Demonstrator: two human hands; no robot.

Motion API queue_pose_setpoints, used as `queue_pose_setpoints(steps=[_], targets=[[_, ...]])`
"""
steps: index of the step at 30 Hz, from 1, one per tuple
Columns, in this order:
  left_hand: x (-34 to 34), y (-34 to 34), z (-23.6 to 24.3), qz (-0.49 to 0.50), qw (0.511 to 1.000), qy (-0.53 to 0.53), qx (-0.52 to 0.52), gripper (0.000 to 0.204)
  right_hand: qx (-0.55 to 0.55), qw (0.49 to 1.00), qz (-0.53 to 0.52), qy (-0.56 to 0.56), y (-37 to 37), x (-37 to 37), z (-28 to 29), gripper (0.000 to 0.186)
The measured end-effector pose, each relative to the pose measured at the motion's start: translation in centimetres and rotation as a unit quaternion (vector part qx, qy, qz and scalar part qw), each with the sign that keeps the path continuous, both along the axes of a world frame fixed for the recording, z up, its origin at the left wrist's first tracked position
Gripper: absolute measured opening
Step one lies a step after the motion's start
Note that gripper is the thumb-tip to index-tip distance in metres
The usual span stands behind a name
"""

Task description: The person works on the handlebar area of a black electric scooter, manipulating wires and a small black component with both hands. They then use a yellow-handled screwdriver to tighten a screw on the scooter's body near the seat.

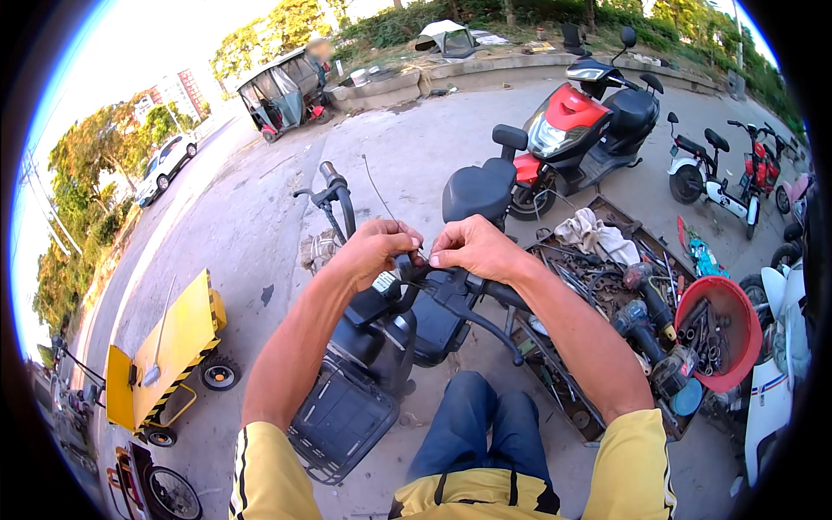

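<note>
Over the handlebar of a small dark electric bike, both my hands meet with fingertips almost touching. My left hand (381, 250) is closed in a pinch on a thin dark cable (379, 192), whose free end sticks up and away. My right hand (474, 249) pinches too, at a tiny pale piece between the fingertips; fingers hide most of it. Below the right hand, the bike's brake lever (496, 328) points toward me. The other handlebar grip (329, 176) stands up beyond my left hand. The black seat (478, 192) is beyond my right hand, and a black basket (340, 425) hangs near my legs.
Right of me lies a metal tray (555, 381) full of tools, with a power drill (650, 295), a rag (598, 236) and a red bucket (724, 325) of tools. A red scooter (576, 121) stands beyond. Left is a yellow cart (178, 347); a covered tricycle (282, 91) is farther off.
</note>
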State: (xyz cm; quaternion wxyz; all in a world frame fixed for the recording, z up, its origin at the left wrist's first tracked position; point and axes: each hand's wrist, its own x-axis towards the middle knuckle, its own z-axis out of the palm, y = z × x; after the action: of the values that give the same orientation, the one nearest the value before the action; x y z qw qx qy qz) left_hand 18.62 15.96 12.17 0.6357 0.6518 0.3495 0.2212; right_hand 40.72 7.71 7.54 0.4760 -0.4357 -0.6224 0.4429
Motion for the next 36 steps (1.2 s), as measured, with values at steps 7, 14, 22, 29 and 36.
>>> queue_pose_setpoints(steps=[7,14,22,29,36], targets=[[0.0,0.0,0.2,-0.001,0.999,-0.031,-0.044,0.015,0.033,0.998,-0.013,-0.057,-0.4,0.0,0.6,0.008],[0.0,0.1,0.7,-0.009,1.0,-0.006,-0.028,0.017,0.038,0.993,-0.035,-0.106,0.2,-0.3,0.9,0.018],[0.4,1.2,0.3,-0.033,0.998,0.043,-0.003,0.015,0.027,0.985,-0.047,-0.162,1.3,-0.3,1.4,0.029],[0.5,1.5,1.3,-0.059,0.994,0.07,0.054,0.009,0.029,0.994,-0.03,-0.104,2.3,-0.9,0.8,0.023],[1.8,0.8,2.3,-0.055,0.993,0.092,0.055,0.008,0.035,0.992,-0.069,-0.098,2.1,-0.4,0.9,0.021]])
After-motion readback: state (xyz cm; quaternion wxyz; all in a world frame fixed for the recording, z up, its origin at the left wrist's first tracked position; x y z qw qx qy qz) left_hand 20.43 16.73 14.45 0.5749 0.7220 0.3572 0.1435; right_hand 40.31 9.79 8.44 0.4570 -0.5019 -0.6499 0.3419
